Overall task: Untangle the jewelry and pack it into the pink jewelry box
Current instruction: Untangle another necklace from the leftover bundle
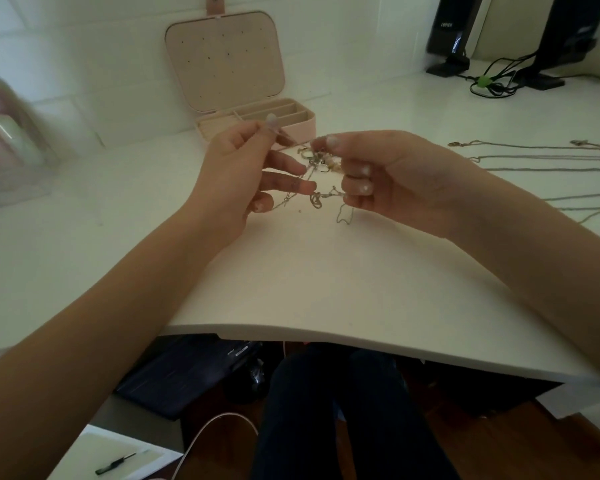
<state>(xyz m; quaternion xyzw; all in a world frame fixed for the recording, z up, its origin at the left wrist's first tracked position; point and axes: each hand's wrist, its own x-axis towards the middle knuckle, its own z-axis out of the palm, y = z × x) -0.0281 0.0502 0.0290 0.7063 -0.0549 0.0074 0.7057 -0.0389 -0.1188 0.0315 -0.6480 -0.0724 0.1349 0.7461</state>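
Pink jewelry box (257, 121), two hands, one tangle (321, 168)

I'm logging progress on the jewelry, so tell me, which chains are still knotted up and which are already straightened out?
The tangled clump held between left hand and right hand is knotted. The chains on the desk at right lie straight.

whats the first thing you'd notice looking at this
Two hands meet at the centre above the white desk, the left hand and right hand each pinching a knot of tangled jewelry between them. Behind them the pink jewelry box stands open, and straightened chains lie at right.
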